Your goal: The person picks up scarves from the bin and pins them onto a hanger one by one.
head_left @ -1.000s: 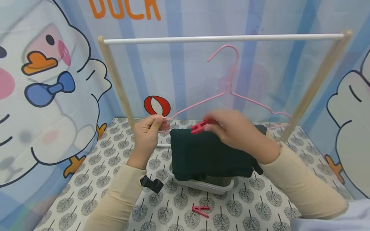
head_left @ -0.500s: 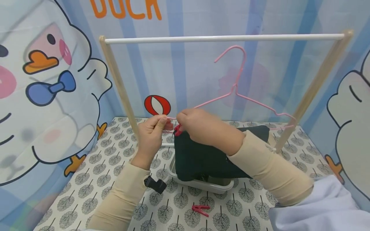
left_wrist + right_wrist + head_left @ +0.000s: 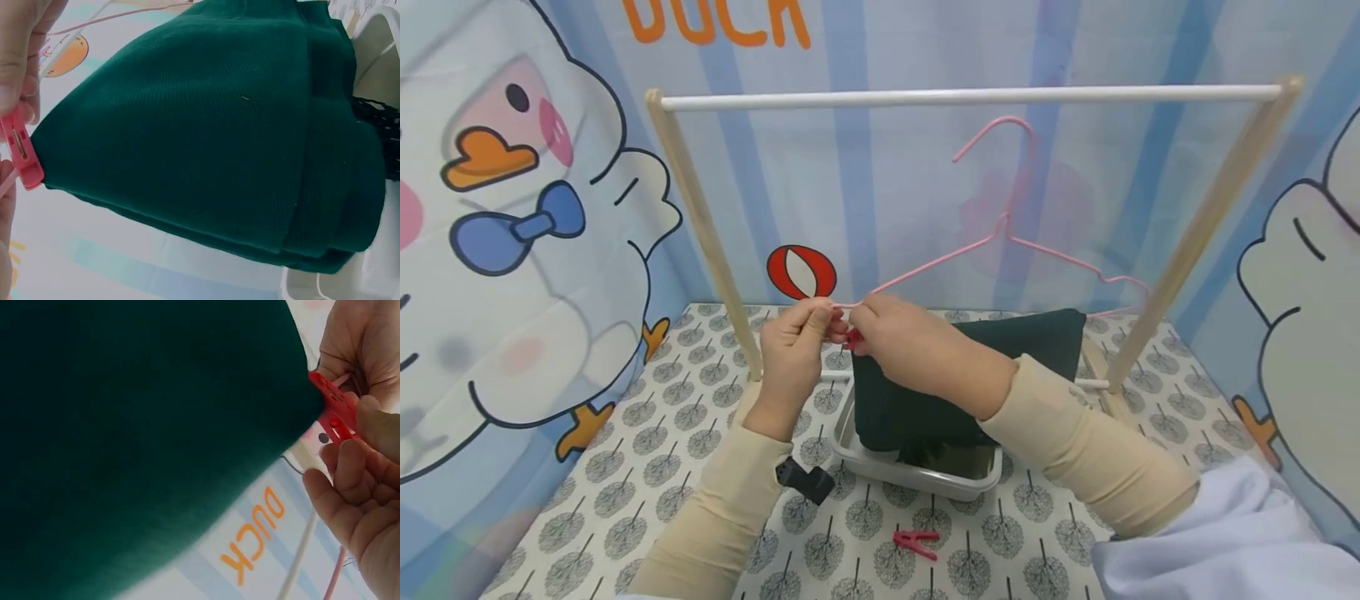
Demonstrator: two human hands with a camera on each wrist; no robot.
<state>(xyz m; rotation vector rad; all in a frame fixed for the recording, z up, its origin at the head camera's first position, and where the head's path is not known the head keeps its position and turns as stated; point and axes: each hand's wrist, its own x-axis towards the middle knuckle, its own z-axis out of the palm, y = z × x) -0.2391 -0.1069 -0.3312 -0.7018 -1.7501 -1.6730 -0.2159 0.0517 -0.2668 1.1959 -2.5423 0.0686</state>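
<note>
In the head view, my left hand (image 3: pixel 793 354) pinches the left end of a pink wire clothes hanger (image 3: pixel 938 258), whose hook points up. Draped over the hanger's lower bar is a folded dark green cloth (image 3: pixel 891 408). My right hand (image 3: pixel 921 342) pinches a red clothespin (image 3: pixel 337 403) between thumb and fingers, close beside the left hand. The right wrist view shows the clothespin's jaws at the corner of the green cloth (image 3: pixel 156 425). From the left wrist, the clothespin (image 3: pixel 24 153) sits at the cloth's edge, with the hanger wire running just below it.
A white plastic tub (image 3: pixel 910 479) stands under the cloth, with something dark inside. A second red clothespin (image 3: pixel 916 542) lies on the tree-patterned tabletop (image 3: pixel 700 450) in front. Behind stands a rack with a white rod (image 3: pixel 970 98) and wooden posts (image 3: pixel 1213 225).
My right hand has carried the clothespin leftward to the cloth's left corner, next to my left hand. The cloth's right side has risen and tilted. My left hand keeps its pinch on the hanger.
</note>
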